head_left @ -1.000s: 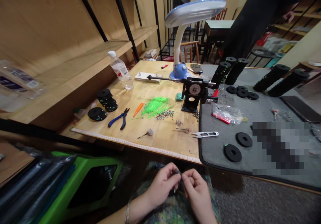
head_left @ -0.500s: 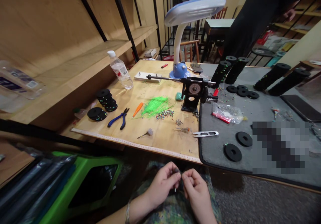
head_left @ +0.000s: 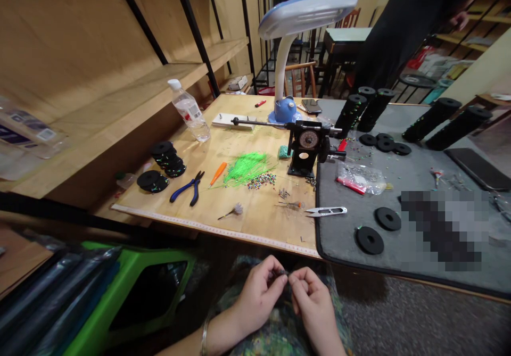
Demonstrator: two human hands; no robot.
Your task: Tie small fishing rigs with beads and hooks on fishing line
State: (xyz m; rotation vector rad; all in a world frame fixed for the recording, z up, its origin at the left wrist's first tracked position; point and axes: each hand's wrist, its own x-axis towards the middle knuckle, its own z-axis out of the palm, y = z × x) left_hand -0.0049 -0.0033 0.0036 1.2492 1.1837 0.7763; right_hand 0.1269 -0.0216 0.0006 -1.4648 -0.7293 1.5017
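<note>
Over my lap, below the table's front edge, my left hand (head_left: 264, 290) and my right hand (head_left: 312, 301) meet at the fingertips. My left fingers are curled closed around something small and dark, too little of which shows to name. The thumb and forefinger of my right hand pinch close beside it; what they hold is too small to make out. On the table beyond lie white thread snips (head_left: 326, 212), a small tuft-like piece on a thin stem (head_left: 235, 209), blue-handled pliers (head_left: 187, 188), an orange-handled tool (head_left: 218, 174), bright green strands (head_left: 249, 168) and colourful beads (head_left: 261, 181).
A black hand-cranked winder (head_left: 306, 148) stands mid-table before a blue-and-white lamp (head_left: 285, 110). A water bottle (head_left: 189, 112) is at the left. Black foam spools (head_left: 369, 240) lie on the grey mat (head_left: 343, 239), with stacks behind. A person (head_left: 403, 26) stands at the far right.
The view has shifted slightly. My hands stay together in nearly the same place, and the small dark thing between my left fingers shows less than before.
</note>
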